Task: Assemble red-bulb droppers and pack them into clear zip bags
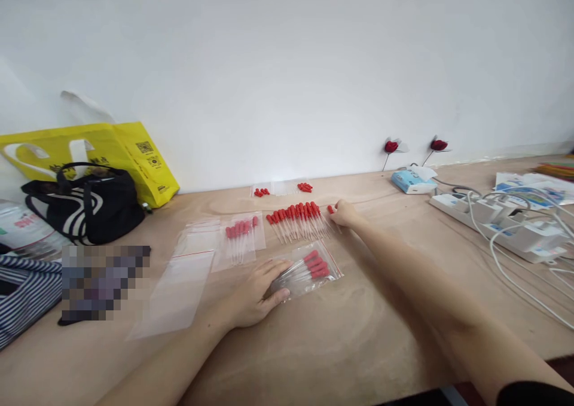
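Observation:
My left hand holds the near end of a clear zip bag, fingers over its top and thumb along the lower edge. Inside the bag lie several droppers with red bulbs. Farther right, my right hand is closed at a single dropper, whose red bulb shows beside the fingertips; most of its tube is hidden. Just left of that hand, a row of red-bulbed droppers lies on the table. Another filled zip bag sits left of the row.
Flat clear bags lie to the left. Small bags with red bulbs lie by the wall. A black bag and yellow bag stand at left. Tissues and a corded power strip are at right.

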Tool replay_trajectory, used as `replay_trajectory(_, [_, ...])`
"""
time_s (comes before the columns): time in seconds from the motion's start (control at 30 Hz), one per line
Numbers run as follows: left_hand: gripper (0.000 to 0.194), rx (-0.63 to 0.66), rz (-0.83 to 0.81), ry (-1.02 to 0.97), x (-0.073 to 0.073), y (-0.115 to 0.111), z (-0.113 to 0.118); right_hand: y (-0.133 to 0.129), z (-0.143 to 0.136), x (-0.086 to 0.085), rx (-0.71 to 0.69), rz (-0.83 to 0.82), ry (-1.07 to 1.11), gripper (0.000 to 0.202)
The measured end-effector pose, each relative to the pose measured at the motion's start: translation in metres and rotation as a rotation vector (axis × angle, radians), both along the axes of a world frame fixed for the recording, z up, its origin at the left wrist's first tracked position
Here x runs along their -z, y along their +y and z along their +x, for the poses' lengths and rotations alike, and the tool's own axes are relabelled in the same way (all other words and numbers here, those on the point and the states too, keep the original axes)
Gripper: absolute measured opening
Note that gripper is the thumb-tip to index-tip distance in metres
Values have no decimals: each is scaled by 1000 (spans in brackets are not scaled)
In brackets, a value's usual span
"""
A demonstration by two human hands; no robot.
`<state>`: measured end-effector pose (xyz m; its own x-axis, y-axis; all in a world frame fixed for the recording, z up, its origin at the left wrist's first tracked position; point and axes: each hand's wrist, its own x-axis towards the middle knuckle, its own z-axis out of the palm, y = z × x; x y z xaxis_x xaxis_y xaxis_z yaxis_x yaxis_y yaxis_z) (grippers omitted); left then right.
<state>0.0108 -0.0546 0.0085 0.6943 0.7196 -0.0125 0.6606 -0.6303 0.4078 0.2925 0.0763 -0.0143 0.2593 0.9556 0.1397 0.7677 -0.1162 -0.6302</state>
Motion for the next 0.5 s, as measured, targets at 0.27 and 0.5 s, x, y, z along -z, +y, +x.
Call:
replay_trajectory(0.27, [47, -20, -29, 7, -3, -1, 1, -16, 14, -6, 15, 3, 246, 33])
replay_trajectory(0.5, [46, -18, -8, -3, -1, 0, 2, -70, 2, 9, -39, 168, 919, 41])
